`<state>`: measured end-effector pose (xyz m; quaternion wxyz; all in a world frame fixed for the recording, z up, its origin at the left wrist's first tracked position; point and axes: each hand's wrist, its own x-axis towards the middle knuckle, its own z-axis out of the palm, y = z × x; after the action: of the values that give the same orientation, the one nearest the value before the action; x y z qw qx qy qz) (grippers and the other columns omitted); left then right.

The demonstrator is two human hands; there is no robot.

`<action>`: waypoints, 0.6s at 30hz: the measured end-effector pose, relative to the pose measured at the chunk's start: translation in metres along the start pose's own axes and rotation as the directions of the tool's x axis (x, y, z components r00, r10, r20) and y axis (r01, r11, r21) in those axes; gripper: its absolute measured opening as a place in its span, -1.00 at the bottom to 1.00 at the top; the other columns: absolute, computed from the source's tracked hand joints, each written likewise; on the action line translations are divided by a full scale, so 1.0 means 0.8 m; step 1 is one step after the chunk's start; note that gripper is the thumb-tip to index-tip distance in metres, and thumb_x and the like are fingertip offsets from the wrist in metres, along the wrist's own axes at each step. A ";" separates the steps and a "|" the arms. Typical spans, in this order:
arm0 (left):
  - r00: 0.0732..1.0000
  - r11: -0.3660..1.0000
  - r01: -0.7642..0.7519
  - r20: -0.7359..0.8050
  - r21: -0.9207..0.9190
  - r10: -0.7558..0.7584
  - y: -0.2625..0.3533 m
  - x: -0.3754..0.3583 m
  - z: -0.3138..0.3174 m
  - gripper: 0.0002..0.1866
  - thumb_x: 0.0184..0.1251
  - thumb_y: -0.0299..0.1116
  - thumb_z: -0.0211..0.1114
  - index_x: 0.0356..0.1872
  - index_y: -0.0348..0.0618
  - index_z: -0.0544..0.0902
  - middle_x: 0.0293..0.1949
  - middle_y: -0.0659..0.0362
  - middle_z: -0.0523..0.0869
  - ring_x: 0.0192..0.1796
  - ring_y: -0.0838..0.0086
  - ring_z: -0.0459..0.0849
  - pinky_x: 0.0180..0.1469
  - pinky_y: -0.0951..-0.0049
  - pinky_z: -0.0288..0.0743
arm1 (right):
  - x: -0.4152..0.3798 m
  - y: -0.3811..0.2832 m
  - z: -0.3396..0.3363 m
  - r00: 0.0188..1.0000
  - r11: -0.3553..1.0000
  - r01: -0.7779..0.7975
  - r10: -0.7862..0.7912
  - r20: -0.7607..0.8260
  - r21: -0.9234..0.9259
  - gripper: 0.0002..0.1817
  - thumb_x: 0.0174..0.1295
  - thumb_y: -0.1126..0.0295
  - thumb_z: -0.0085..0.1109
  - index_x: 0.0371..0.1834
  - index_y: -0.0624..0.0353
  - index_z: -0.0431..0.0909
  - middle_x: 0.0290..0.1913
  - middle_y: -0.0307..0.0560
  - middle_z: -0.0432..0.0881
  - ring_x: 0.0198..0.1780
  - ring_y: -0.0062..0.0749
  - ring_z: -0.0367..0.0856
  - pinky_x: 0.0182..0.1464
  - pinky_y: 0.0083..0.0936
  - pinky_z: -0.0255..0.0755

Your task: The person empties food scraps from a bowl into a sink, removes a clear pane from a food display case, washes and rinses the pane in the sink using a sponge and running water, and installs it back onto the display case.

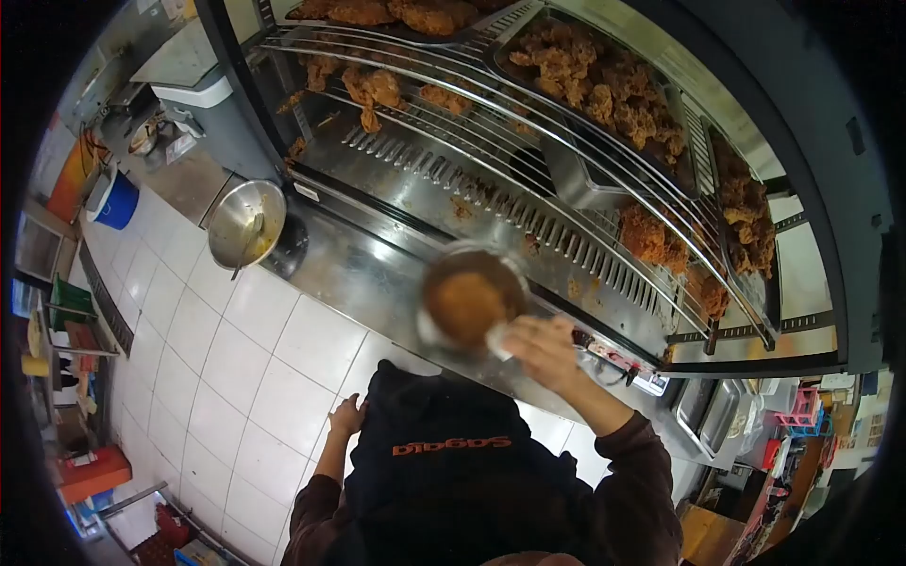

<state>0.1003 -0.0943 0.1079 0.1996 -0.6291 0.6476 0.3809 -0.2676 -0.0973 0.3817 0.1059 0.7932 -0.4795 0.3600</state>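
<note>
Right hand (540, 347) grasps a blurred bowl (469, 294) of fried chicken, held over the steel desk (359, 274) edge, just below the rack (528, 160). Left hand (346, 415) hangs loose by the hip, empty, grip released. Open tiled floor (236, 358) left of the desk. Pot (245, 224) sits at the desk's left end.

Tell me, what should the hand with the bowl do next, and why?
Probably lower the bowl onto the steel counter just beneath. The right hand holds it alone by the rim, it looks blurred, and a fried piece sits inside. The left hand hangs free at the side.
</note>
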 end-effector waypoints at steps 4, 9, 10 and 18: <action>1.000 0.999 -0.013 0.003 0.045 0.013 0.013 -0.004 -0.009 -0.44 0.21 0.10 -0.09 0.17 0.03 0.28 0.09 0.02 0.43 0.12 0.15 0.40 0.15 -0.17 0.08 | -0.038 -0.019 0.059 0.976 0.983 0.061 -0.096 0.198 0.175 -0.67 -0.05 0.49 0.06 -0.14 -0.01 0.49 -0.19 -0.29 0.54 -0.15 -0.48 0.52 -0.26 -0.57 0.19; 1.000 1.000 0.021 -0.003 0.020 -0.021 0.015 -0.023 0.001 -0.39 0.19 0.14 -0.08 0.18 0.03 0.25 0.09 0.05 0.42 0.12 0.16 0.41 0.15 -0.15 0.08 | -0.083 -0.010 0.133 0.928 0.965 0.071 -0.157 0.338 0.253 -0.62 0.01 0.51 -0.05 -0.04 0.04 0.44 -0.10 -0.22 0.50 -0.07 -0.44 0.49 -0.15 -0.50 0.27; 0.999 0.999 0.036 -0.008 0.000 -0.036 0.013 -0.030 0.006 -0.39 0.18 0.15 -0.07 0.18 0.03 0.26 0.10 0.05 0.42 0.12 0.17 0.41 0.16 -0.15 0.07 | -0.078 -0.012 0.129 0.912 0.970 0.037 -0.131 0.389 0.240 -0.61 0.00 0.53 -0.06 -0.03 0.06 0.43 -0.08 -0.20 0.49 -0.07 -0.43 0.49 -0.14 -0.48 0.28; 0.970 0.950 0.242 0.068 -0.199 -0.233 -0.033 -0.090 0.077 -0.43 0.19 0.08 -0.06 0.17 0.02 0.28 0.13 0.02 0.38 0.15 0.14 0.37 0.14 -0.22 0.05 | -0.069 -0.029 0.101 0.921 0.915 -0.380 0.361 0.148 0.136 -0.66 0.01 0.51 0.05 -0.08 0.14 0.48 -0.23 -0.04 0.56 -0.18 -0.27 0.54 -0.14 -0.42 0.32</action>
<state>0.1212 0.0015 0.1153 0.1921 -0.7110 0.5199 0.4327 -0.2256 -0.0891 0.2906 -0.0583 0.7140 -0.5958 0.3631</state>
